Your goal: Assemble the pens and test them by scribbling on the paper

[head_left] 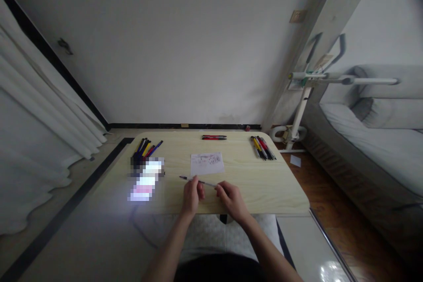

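Both of my hands hold one thin pen (208,183) level over the near middle of a light wooden table (264,185). My left hand (192,195) pinches its left part, and the tip sticks out to the left. My right hand (231,199) is closed on its right end. Just beyond the pen lies a small sheet of paper (207,163) with scribbles on it.
A bunch of coloured pens (145,149) lies at the table's far left beside a blurred bright patch (146,179). Two pens (214,137) lie at the far middle and several more pens (262,147) at the far right. An exercise machine (302,105) and a bed (373,141) stand to the right, curtains (39,132) to the left.
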Demonstrator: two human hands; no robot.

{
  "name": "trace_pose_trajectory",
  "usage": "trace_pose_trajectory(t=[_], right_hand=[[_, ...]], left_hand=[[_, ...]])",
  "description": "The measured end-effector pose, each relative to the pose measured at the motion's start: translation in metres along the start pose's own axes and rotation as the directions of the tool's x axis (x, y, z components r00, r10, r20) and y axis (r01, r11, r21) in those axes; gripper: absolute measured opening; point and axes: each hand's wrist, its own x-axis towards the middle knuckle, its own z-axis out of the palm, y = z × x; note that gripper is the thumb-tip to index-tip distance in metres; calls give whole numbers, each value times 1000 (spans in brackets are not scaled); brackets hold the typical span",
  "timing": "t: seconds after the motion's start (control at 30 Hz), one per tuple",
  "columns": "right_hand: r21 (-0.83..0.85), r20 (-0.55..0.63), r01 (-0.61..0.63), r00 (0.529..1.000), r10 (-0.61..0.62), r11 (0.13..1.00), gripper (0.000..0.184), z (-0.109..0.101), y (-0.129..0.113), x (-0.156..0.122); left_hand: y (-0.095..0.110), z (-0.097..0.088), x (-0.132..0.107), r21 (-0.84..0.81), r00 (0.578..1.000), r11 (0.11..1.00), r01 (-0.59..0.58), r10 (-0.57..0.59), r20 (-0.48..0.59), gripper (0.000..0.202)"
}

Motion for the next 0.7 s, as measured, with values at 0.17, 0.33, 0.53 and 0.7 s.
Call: trace_pose_trajectory(t=[0.17,0.33,0.53,0.7], right_hand=[[-22,-8,9,1000,-9,1000,24,0,0,0],[-5,-32,12,999,-12,1000,17,2,4,0],[20,-41,9,999,-9,1000,17,3,5,1],[0,-27,5,1000,-5,1000,19,2,5,1]], left_hand=[[0,0,0,11,1000,1000,12,-12,0,43],[2,0,-1,23,1000,1000,-3,3,-4,43],[4,1,-2,10,1000,1000,-19,19,6,43],[3,0,-2,3,1000,1000,-13,13,4,44]])
